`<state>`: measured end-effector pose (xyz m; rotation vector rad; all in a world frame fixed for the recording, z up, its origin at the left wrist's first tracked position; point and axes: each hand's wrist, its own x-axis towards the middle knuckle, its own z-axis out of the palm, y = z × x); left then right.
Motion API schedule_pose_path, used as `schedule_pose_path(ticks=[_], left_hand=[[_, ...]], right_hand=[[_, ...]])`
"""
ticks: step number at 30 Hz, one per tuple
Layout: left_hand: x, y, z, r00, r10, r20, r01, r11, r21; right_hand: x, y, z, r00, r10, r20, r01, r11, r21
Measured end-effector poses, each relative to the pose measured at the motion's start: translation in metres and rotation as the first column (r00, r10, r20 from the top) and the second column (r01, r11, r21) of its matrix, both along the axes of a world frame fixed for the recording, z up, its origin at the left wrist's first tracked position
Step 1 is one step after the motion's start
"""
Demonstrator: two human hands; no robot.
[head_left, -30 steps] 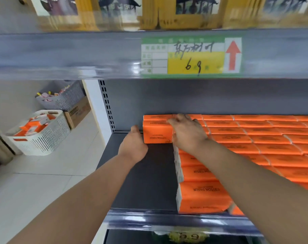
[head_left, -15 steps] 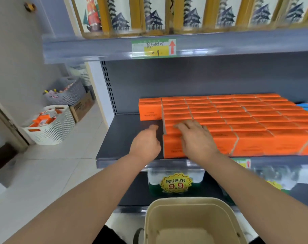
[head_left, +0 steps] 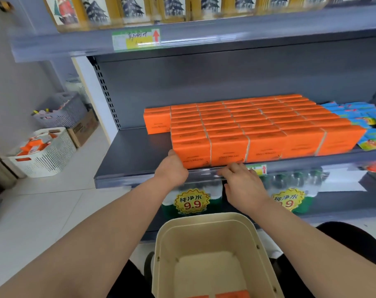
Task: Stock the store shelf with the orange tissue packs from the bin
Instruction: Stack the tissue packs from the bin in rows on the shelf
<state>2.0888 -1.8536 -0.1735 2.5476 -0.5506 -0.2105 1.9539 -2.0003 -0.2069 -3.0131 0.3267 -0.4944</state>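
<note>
Looking down through the head camera, I see the orange plastic-wrapped tissue packs [head_left: 247,130] laid in tight rows on the grey metal store shelf [head_left: 129,155], filling its middle and reaching its front edge, with one extra column at the rear left. Just right of them lie blue tissue packs [head_left: 365,117]. My left hand [head_left: 172,168] is pressed against the front left corner of the nearest orange pack, thumb up along its side; its fingers are hidden, so I cannot tell whether it grips anything. My right hand [head_left: 243,186] sits lower, fingers loosely bent with the tips on the shelf's front lip just under the packs, holding nothing. Below, close to me, stands the beige rectangular plastic bin [head_left: 204,218], with two orange packs showing at its bottom edge. Yellow starburst price tags [head_left: 192,202] marked 9.9 hang on the tier beneath. On the floor at left sits a white slatted basket [head_left: 47,155] holding orange items, near a brown cardboard box [head_left: 84,130].
</note>
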Motion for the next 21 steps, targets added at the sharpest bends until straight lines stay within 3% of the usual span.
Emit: schedule_pose_path(ticks=[3,6,8,11,13,15,18,21], left_hand=[[-0.006,0.005,0.000,0.997,0.073,0.006,-0.073,0.997,-0.031],[-0.020,0.018,-0.004,0.976,0.155,0.153,-0.126,0.975,-0.182],[-0.036,0.030,-0.016,0.946,0.137,0.293,-0.040,0.948,-0.314],[-0.065,0.046,-0.050,0.927,-0.089,0.364,0.169,0.967,-0.193],[-0.078,0.054,-0.084,0.926,-0.257,0.277,0.277,0.960,-0.035],[-0.088,0.060,-0.120,0.925,-0.368,0.098,0.357,0.927,0.115],[-0.097,0.067,-0.176,0.885,-0.390,-0.255,0.457,0.836,0.305],[-0.097,0.071,-0.215,0.787,-0.405,-0.465,0.601,0.675,0.429]], right_hand=[[-0.007,-0.003,-0.005,1.000,-0.002,-0.018,0.002,1.000,0.015],[-0.015,-0.001,-0.015,0.999,0.005,-0.035,-0.004,0.999,0.038],[-0.023,0.005,-0.032,0.998,0.012,-0.064,-0.008,0.998,0.059],[-0.035,0.019,-0.067,0.981,0.035,-0.193,-0.020,0.997,0.078],[-0.044,0.027,-0.096,0.956,0.049,-0.290,-0.016,0.993,0.114],[-0.055,0.031,-0.120,0.926,0.059,-0.373,-0.003,0.989,0.148],[-0.068,0.031,-0.162,0.832,0.068,-0.550,0.039,0.983,0.182],[-0.078,0.022,-0.200,0.726,0.063,-0.685,0.100,0.975,0.196]])
